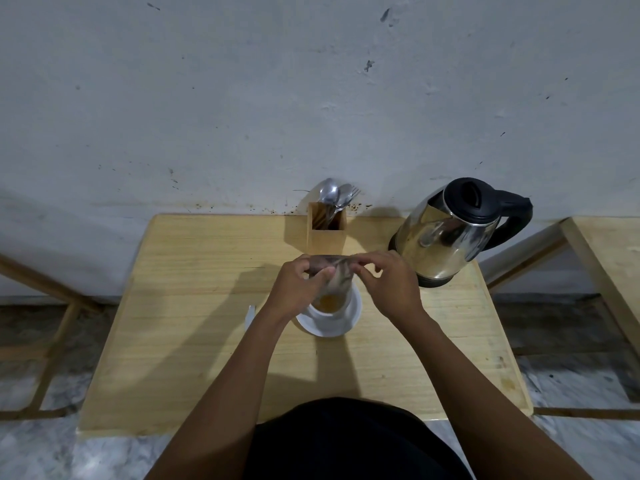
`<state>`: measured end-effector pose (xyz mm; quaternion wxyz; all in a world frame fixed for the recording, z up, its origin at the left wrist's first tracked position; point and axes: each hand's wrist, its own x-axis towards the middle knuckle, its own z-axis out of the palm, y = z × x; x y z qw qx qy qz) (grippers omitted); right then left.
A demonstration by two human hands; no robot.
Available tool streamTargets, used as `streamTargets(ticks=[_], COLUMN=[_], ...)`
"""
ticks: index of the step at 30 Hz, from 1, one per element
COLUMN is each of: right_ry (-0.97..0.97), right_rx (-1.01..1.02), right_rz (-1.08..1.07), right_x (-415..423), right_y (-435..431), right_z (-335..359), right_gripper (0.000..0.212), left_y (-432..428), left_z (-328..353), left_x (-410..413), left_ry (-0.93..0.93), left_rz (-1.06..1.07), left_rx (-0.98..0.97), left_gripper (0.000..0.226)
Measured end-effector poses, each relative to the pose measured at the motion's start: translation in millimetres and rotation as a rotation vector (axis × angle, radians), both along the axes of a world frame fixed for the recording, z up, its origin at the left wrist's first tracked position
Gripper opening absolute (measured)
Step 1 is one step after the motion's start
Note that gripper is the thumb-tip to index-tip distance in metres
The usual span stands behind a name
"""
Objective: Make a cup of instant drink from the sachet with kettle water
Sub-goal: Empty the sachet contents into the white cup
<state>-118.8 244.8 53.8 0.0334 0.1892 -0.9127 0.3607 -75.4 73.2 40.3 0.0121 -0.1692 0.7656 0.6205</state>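
Observation:
A white cup (332, 315) stands on a white saucer (348, 325) in the middle of the wooden table (194, 327); brownish powder or liquid shows inside the cup. Directly above the cup both hands pinch a dark, blurred sachet (337, 277), its lower end pointing down into the cup. My left hand (298, 289) grips the sachet's left side and my right hand (384, 284) holds its upper right corner. A steel kettle (446, 233) with a black lid and handle stands at the back right, just beyond my right hand.
A wooden holder (326, 225) with spoons and a fork stands at the table's back edge against the grey wall. A small white object (250, 317) lies left of the saucer, partly behind my left forearm. Another wooden table (609, 258) stands to the right.

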Motion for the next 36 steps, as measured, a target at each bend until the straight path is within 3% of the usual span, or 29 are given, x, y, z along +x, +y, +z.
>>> streamTargets(ticks=[9, 12, 20, 25, 36], right_ry=[-0.110, -0.024, -0.070, 0.000, 0.020], right_rx=[-0.045, -0.027, -0.016, 0.032, 0.078], right_rz=[0.048, -0.030, -0.015, -0.079, -0.078], right_x=[0, 2, 1, -4, 6], right_y=[-4, -6, -11, -8, -12], right_z=[0, -2, -3, -2, -2], right_gripper=[0.035, 0.033, 0.029, 0.030, 0.015], left_y=[0, 1, 2, 1, -3], left_z=[-1, 3, 2, 1, 2], left_x=[-4, -5, -6, -3, -4], left_ry=[0.003, 0.021, 0.079, 0.050, 0.141], left_rz=[0.031, -0.006, -0.051, 0.013, 0.062], left_rx=[-0.038, -0.091, -0.217, -0.060, -0.152], left_gripper=[0.019, 0.017, 0.016, 0.016, 0.015])
